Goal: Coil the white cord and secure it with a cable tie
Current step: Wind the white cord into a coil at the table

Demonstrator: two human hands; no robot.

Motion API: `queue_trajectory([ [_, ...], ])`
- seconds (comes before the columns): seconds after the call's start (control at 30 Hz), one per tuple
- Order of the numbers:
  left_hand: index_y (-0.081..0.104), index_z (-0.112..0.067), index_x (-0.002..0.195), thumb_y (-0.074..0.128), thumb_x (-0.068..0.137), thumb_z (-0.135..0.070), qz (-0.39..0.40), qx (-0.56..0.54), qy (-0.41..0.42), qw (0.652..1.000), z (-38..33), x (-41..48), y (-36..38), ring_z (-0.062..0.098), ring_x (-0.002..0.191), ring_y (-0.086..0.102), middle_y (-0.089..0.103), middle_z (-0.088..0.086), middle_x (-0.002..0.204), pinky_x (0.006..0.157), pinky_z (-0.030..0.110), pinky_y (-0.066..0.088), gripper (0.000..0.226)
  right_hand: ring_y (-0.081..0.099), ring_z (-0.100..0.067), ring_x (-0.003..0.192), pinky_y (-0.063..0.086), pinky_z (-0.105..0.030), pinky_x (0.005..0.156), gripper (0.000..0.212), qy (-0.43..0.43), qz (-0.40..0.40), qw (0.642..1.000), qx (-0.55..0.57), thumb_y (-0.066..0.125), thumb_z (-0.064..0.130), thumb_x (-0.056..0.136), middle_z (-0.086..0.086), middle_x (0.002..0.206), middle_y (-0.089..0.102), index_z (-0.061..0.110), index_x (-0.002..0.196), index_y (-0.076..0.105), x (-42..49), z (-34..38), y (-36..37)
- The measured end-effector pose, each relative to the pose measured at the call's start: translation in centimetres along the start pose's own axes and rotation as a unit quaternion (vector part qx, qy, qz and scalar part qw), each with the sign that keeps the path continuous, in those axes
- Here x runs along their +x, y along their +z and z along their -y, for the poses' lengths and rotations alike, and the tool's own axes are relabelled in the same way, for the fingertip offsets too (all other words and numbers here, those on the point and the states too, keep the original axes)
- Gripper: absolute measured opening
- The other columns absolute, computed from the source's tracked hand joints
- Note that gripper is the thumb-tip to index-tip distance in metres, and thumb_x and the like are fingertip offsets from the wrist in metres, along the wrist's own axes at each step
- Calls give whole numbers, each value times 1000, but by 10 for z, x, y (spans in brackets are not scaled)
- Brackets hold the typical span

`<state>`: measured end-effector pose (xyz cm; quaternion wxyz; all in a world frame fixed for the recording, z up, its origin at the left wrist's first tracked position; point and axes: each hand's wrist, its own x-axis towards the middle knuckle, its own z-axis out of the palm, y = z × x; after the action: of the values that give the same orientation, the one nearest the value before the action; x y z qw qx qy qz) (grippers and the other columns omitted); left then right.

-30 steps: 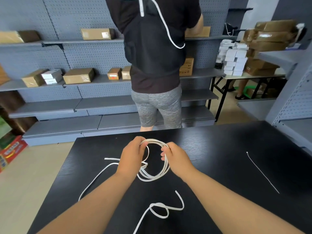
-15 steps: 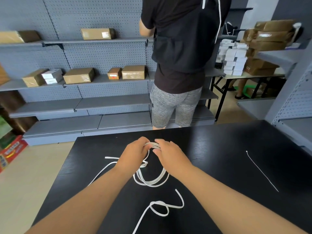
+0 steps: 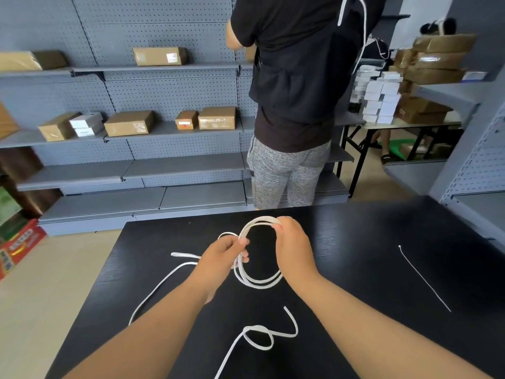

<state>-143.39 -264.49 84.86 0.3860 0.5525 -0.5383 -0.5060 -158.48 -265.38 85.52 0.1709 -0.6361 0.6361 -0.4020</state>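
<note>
Both hands have drawn apart since half a second ago, opening the bunched coil into a wide oval: the left hand (image 3: 224, 255) pinches its left side between thumb and curled fingers, and the right hand (image 3: 293, 250) pinches its top right. One white cord (image 3: 259, 283), smooth and flattish, forms about three stacked loops held at the middle of the matte black wood-grain table (image 3: 355, 236), with two loose tails on the tabletop, one running left and one curling into a small loop nearer the camera. One cable tie (image 3: 423, 277), thin, white and straight, lies flat well to the right, untouched
</note>
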Motion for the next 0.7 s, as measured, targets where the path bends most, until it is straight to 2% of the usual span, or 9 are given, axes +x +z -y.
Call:
queue_trajectory([
  [0.07,62,-13,86,49,95,-31,-2,21,8,1000,1,-1,3,18,83,64,64,-1,78,94,40,48,24,46,-14,84,28,-21,68,23,39,-41,998,42,37,19,99,-1,95,53,7,105,57,1,-2,1],
  [0.17,56,-19,91,42,98,-29,-18,39,29,999,2,-1,8,18,84,65,62,-1,80,86,33,47,18,47,-16,82,28,-23,67,22,84,-70,991,79,38,19,98,1,90,53,8,102,57,1,-4,2],
  [0.3,52,-17,93,36,99,-27,-90,126,93,984,-1,0,13,12,61,54,52,1,71,64,21,44,20,52,-21,80,40,-30,70,24,137,-64,980,129,34,20,99,0,86,54,11,102,56,-2,-4,8],
  [0.33,53,-16,94,36,100,-27,-107,151,111,976,-3,0,13,13,60,52,52,1,70,61,21,45,21,55,-22,78,45,-34,69,24,157,-56,973,157,33,21,99,0,82,53,12,100,55,-4,-4,9],
  [0.4,54,-15,96,36,99,-28,-134,213,149,956,-4,3,11,17,69,53,54,2,78,64,29,50,23,54,-18,72,49,-27,64,23,200,-37,954,223,32,22,99,2,76,49,14,97,53,-7,-2,11],
  [0.43,55,-14,96,36,99,-29,-142,246,162,945,-4,4,8,19,74,54,56,3,82,67,32,49,24,52,-15,69,49,-25,66,23,217,-27,944,248,32,21,99,2,75,48,14,96,53,-8,-2,12],
  [0.5,56,-13,95,36,99,-29,-149,292,180,927,-6,7,3,19,78,52,58,4,87,67,28,41,27,51,-13,66,48,-31,75,23,243,1,929,278,32,20,99,1,74,49,15,93,54,-9,-3,12],
  [0.6,58,-10,100,36,99,-29,-140,338,192,911,-9,12,-5,17,81,51,57,2,92,69,22,31,29,57,-14,71,45,-29,75,23,253,67,923,283,34,19,99,0,73,55,15,91,54,-9,-9,12],
  [0.7,58,-10,105,38,99,-28,-119,367,186,904,-14,14,-13,18,83,52,59,4,96,71,23,34,28,61,-19,83,46,-30,75,20,270,152,900,306,39,20,98,-3,78,61,10,102,55,-6,-13,5],
])
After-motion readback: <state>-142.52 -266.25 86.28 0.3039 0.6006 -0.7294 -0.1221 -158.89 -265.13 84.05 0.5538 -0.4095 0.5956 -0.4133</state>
